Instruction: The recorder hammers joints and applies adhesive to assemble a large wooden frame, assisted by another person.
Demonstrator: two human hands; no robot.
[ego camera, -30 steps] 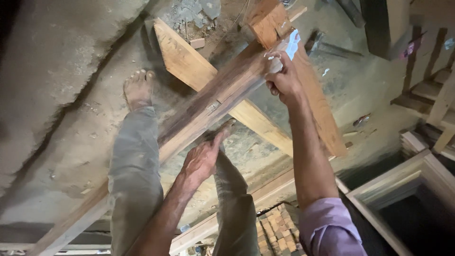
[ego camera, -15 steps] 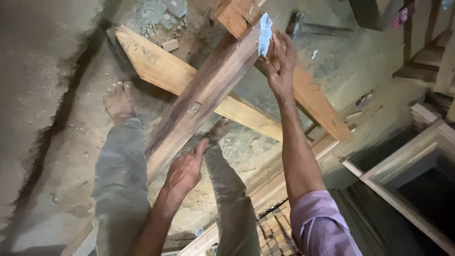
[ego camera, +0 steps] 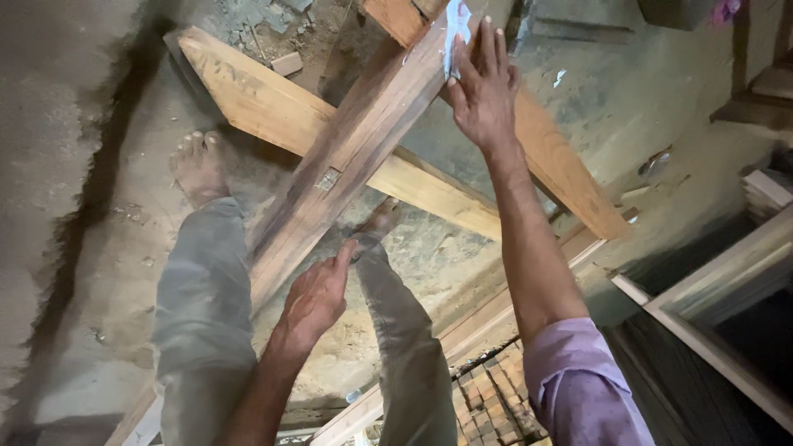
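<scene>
A long dark wooden plank [ego camera: 347,157] runs diagonally from lower left to upper right, resting on a paler crossed timber [ego camera: 264,107]. My left hand [ego camera: 318,293] rests with its fingers against the plank's lower edge, gripping nothing. My right hand [ego camera: 483,87] lies flat with spread fingers on the plank's upper end, pressing a pale blue-white sheet [ego camera: 456,29] onto the wood. My bare left foot [ego camera: 198,165] stands on the dusty ground left of the plank. The right foot [ego camera: 380,219] shows just under the plank.
Another pale timber [ego camera: 570,182] slants away at the right. Rubble and small wood scraps [ego camera: 285,62] lie at the top. A stack of small bricks [ego camera: 496,400] sits at the bottom. Wooden frames [ego camera: 719,272] lean at the right. A dark crack [ego camera: 91,190] runs down the floor at left.
My right hand slid up the plank with the sheet and now lies flat with spread fingers. My left hand stays at the plank's edge. The view shifted left and down.
</scene>
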